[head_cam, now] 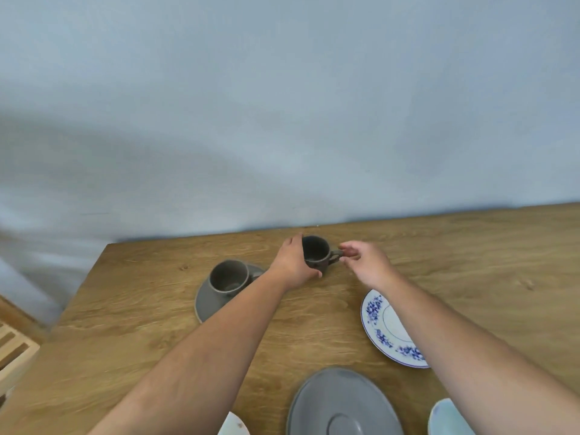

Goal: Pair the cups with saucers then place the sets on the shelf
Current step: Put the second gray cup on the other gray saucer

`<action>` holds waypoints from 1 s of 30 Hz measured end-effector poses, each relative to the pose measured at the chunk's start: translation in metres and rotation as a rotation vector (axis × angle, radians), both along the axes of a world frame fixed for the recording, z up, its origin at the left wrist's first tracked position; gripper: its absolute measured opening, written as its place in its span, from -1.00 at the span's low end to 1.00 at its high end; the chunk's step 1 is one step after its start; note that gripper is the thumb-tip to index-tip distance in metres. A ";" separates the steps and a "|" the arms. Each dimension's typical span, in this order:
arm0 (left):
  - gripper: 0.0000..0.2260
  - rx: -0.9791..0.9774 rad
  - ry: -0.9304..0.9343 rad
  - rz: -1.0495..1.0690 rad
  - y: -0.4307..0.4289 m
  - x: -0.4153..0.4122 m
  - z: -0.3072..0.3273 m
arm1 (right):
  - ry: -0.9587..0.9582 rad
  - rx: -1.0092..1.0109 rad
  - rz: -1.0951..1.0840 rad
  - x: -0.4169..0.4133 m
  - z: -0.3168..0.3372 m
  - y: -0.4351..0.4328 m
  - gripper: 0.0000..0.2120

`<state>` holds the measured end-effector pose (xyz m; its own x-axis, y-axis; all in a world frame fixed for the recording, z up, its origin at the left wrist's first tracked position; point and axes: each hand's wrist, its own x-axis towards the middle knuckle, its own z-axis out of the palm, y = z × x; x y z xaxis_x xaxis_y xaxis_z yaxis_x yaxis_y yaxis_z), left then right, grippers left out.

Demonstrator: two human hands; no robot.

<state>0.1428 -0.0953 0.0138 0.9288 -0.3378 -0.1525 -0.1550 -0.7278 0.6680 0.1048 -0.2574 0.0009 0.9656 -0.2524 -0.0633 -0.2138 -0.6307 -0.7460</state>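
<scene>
A dark grey cup (315,250) stands near the table's far edge. My left hand (293,262) wraps its left side, and my right hand (364,262) pinches its handle from the right. Another grey cup (228,276) sits on a grey saucer (207,301) to the left, partly hidden by my left forearm. A bare grey saucer (342,403) lies close to me. A white saucer with blue flowers (381,324) lies at the right, partly under my right forearm.
The wooden table (141,309) meets a pale blue wall at the back. A slatted wooden rack (14,350) shows at the left edge. A pale blue dish (447,419) and a white dish (233,425) peek in at the bottom.
</scene>
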 end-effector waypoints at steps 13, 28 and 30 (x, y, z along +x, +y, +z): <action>-0.37 -0.294 -0.089 0.160 0.008 -0.028 0.014 | -0.174 0.039 -0.039 -0.021 0.016 0.014 -0.83; -0.31 -0.071 -0.078 -0.150 0.058 -0.191 0.017 | -0.124 0.045 -0.088 -0.227 0.015 0.057 -0.84; -0.29 -0.030 -0.061 -0.189 0.060 -0.199 0.010 | -0.121 0.038 -0.114 -0.243 0.008 0.061 -0.84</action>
<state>-0.0565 -0.0357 0.0241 0.8556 -0.5106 -0.0855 -0.3276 -0.6618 0.6743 -0.1385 -0.1962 0.0092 0.9321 -0.3600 0.0399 -0.1895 -0.5785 -0.7934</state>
